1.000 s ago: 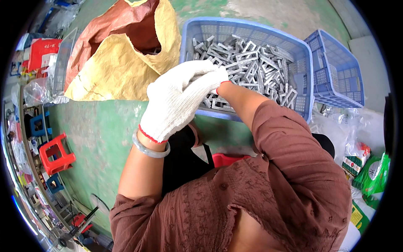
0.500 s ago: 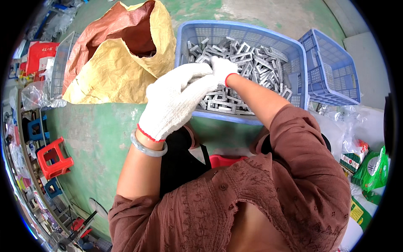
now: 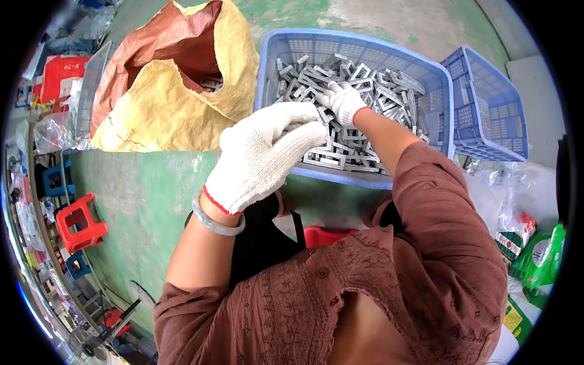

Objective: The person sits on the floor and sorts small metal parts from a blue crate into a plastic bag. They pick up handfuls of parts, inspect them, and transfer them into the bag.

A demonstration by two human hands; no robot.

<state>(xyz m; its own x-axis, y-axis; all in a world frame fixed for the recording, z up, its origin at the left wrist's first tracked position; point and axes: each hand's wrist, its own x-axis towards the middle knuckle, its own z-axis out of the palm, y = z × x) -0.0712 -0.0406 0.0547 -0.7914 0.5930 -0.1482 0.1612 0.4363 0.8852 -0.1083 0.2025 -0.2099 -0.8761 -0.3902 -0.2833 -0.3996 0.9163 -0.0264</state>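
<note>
A blue plastic basket (image 3: 359, 179) holds a heap of small grey rectangular metal frames (image 3: 328, 159). My right hand (image 3: 342, 102), in a white knit glove with a red cuff, reaches into it; its slightly parted fingers touch frames near the heap's middle. My left hand (image 3: 267, 149), gloved the same way, hovers over the basket's near left corner. Its fingers and thumb curve toward each other, palm turned away, so whatever lies inside is hidden. Left of the basket stands a yellow and reddish woven sack (image 3: 164, 115), its mouth gaping, with some grey pieces visible inside.
A second blue basket (image 3: 486, 109) stands tilted at the right. Clear plastic bags and green packages (image 3: 538, 258) lie below it. On the left are a red stool (image 3: 82, 222), a blue stool (image 3: 56, 179) and cluttered shelving. The floor is worn green.
My right hand has parted from my left fingertips and moved right and down into the metal frames. My left hand has shifted slightly to the right and down, keeping its curved shape.
</note>
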